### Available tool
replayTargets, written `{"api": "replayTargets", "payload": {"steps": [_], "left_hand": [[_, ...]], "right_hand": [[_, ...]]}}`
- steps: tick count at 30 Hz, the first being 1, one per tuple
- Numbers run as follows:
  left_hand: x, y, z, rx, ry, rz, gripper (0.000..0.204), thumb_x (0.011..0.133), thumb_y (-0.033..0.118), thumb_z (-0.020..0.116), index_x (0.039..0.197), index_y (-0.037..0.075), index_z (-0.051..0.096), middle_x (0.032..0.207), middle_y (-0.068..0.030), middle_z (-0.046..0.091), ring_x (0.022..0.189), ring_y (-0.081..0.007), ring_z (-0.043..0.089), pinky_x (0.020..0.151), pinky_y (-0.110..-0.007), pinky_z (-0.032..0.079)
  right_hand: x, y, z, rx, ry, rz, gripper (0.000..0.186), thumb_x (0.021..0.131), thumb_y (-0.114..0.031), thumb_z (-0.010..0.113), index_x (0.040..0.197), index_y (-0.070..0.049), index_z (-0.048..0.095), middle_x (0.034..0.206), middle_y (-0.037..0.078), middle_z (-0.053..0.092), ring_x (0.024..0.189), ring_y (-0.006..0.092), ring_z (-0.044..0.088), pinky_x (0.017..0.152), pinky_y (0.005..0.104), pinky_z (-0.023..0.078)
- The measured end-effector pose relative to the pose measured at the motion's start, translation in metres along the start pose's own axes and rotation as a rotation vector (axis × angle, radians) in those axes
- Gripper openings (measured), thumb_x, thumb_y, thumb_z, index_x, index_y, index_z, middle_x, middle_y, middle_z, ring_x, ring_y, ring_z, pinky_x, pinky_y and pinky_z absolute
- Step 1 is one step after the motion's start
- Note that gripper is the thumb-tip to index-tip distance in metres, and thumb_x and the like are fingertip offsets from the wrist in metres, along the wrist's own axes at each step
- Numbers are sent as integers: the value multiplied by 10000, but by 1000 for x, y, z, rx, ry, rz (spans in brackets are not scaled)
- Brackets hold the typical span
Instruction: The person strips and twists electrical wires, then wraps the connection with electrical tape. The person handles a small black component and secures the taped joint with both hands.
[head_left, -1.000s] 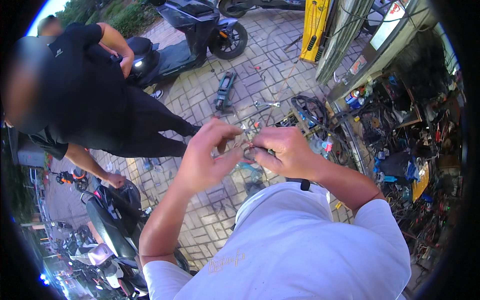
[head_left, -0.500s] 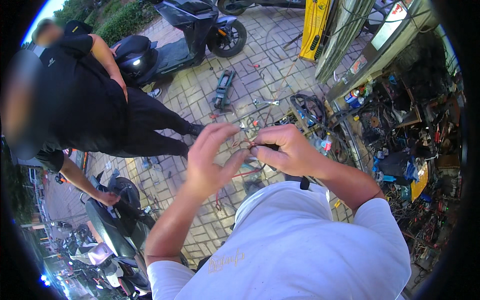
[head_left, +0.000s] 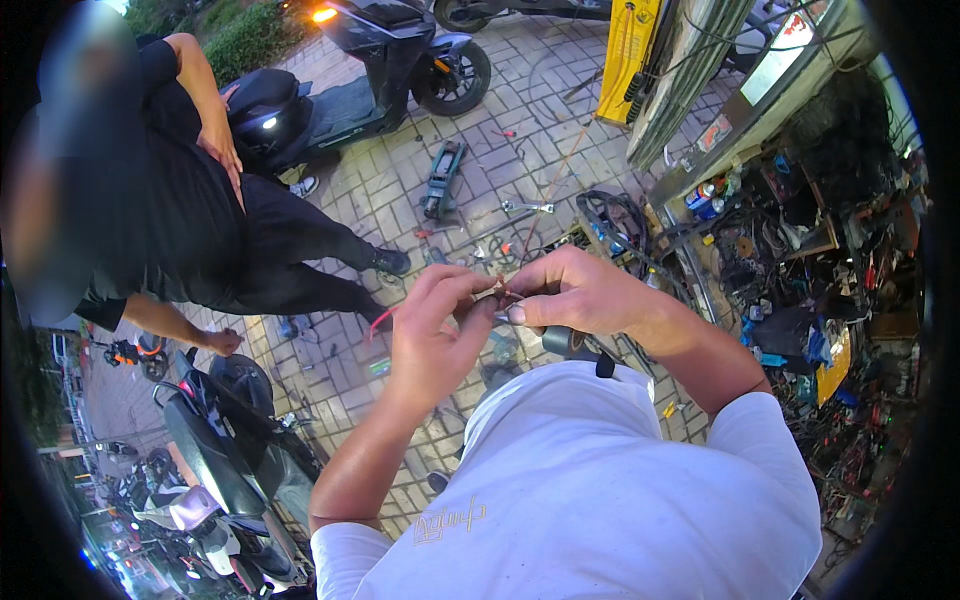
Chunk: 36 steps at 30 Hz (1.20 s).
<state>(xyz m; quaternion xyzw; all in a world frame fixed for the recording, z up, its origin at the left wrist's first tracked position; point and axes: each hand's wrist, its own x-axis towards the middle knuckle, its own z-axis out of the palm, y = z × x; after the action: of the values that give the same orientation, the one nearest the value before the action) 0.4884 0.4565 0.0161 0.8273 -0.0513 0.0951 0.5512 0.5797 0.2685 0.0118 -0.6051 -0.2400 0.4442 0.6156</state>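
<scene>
My left hand (head_left: 435, 325) and my right hand (head_left: 575, 295) meet in front of my chest, fingertips pinched together. Between them is a thin wire (head_left: 503, 292) with a copper-coloured, bare-looking end; the fingers hide most of it. A red wire end (head_left: 380, 322) sticks out past the left hand on its far side. Just under my right palm shows a dark roll of tape (head_left: 563, 341), seemingly tucked in that hand; how it is held is hidden.
A person in black (head_left: 170, 190) stands at left between a dark scooter (head_left: 340, 110) and a parked motorbike (head_left: 235, 450). On the paving lie a green tool-like part (head_left: 442, 180) and a wrench (head_left: 527, 208). Cluttered parts and cables (head_left: 800, 290) fill the right side.
My left hand has closed in on the wire beside the right fingertips. The red wire has swung to the left hand's far side. The tape roll has come into view; the scooter's orange light is lit.
</scene>
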Motion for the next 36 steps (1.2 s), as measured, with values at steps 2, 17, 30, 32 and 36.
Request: {"api": "replayTargets", "payload": {"steps": [2, 17, 30, 32, 36], "left_hand": [[1, 0, 1, -26, 3, -7, 184, 821, -98, 600, 998, -51, 603, 997, -89, 566, 841, -122, 601, 720, -229, 486], [1, 0, 12, -133, 10, -152, 94, 867, -43, 613, 959, -57, 626, 965, -64, 561, 835, -98, 560, 707, -213, 459], [-11, 2, 33, -501, 195, -211, 54, 870, -7, 613, 910, -38, 632, 898, -53, 584, 716, -87, 541, 605, -222, 455], [-13, -2, 37, -624, 250, -202, 41, 869, -15, 604, 899, -37, 621, 896, -50, 583, 701, -76, 523, 597, -209, 434], [-15, -2, 45, -688, 355, -140, 65, 885, -7, 536, 894, -16, 600, 853, -61, 594, 576, -52, 437, 493, -193, 341]], "right_hand": [[1, -1, 0, 20, -12, 16, 240, 836, -177, 639, 964, 20, 682, 731, -30, 589, 669, 46, 479, 583, 224, 387], [-7, -1, 4, -9, 154, -53, 212, 845, -114, 629, 994, 38, 641, 825, 46, 644, 736, 77, 578, 614, 231, 445], [-10, 2, 18, -137, 352, -275, 197, 913, -134, 566, 997, 36, 621, 798, 69, 653, 685, 86, 574, 604, 258, 469], [-9, 5, 19, -79, 343, -265, 189, 916, -129, 560, 991, 37, 613, 801, 71, 655, 683, 85, 572, 602, 258, 470], [-7, 5, 21, 2, 323, -227, 187, 919, -132, 566, 988, 37, 606, 800, 75, 657, 682, 83, 573, 592, 255, 468]]}}
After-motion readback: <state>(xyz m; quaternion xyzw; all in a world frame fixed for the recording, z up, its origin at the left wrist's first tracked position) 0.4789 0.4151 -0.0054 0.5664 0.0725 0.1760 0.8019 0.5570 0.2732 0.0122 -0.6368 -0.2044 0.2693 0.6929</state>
